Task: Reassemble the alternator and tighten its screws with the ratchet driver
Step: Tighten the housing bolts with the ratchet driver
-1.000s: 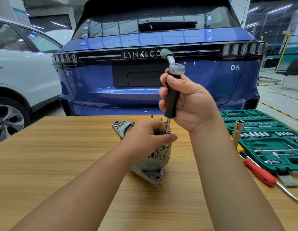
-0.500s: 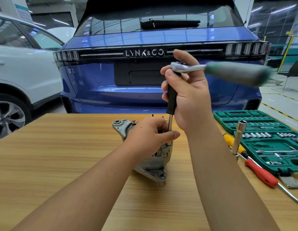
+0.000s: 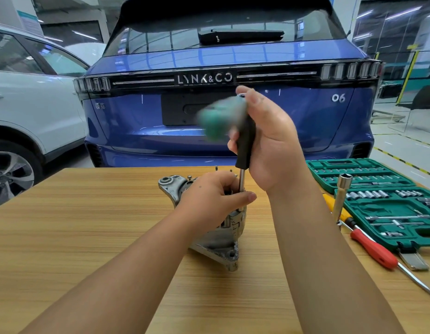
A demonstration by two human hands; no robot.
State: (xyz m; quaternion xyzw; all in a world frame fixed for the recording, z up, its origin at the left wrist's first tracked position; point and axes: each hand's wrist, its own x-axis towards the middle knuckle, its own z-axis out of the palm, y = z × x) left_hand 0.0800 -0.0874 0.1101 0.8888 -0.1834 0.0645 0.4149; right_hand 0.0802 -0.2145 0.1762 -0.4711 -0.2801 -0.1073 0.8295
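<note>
On the desk [image 3: 88, 237]: alternator [image 3: 223, 251], upright.
Left hand [image 3: 209, 201]: fingers curled, gripping alternator's top.
Right hand [image 3: 274, 145]: fingers wrapped round ratchet driver [image 3: 244, 145], its green handle blurred.

Both bare forearms reach forward from the bottom edge, converging toward the middle. The left hand [image 3: 209, 201] sits low, knuckles up, its fingers curled down around the metal housing [image 3: 223, 247], with the thumb stretched out to the right against the thin steel shaft. The right hand [image 3: 271, 143] is raised above it, wrist bent upward, palm facing left. Its fingers wrap the black grip of the driver [image 3: 245, 141] held upright (the index finger is lifted and straighter at the top). The two hands are close but not touching.
</note>
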